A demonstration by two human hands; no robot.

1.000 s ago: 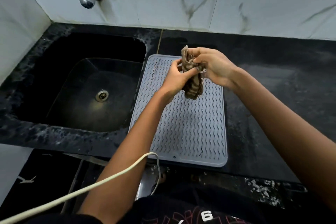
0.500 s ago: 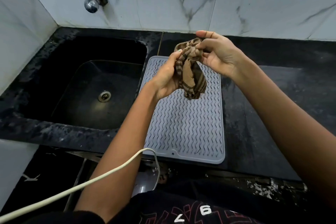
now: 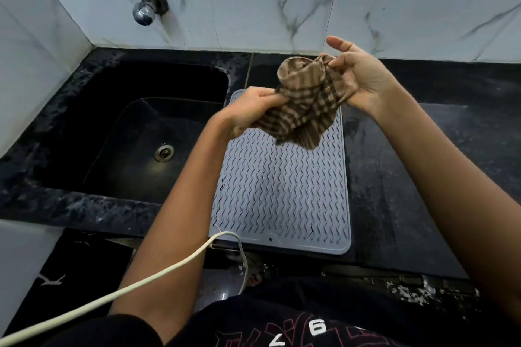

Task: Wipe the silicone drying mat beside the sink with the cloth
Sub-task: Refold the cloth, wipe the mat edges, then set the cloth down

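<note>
Checked brown cloth (image 3: 306, 110) hangs bunched above the mat's 12 o'clock end, pinched by my left hand (image 3: 248, 110) and right hand (image 3: 363, 76); grey mat (image 3: 282, 191) lies flat beside the sink (image 3: 135, 132). I judge a bunched cloth may wipe patchily or drag the mat. Tap (image 3: 141, 5) at 10 o'clock, cord (image 3: 169, 270) at 7; neither blocks.

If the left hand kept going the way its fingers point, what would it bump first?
Probably the right hand: the left hand points across the cloth both grip, though depth is unclear.
</note>
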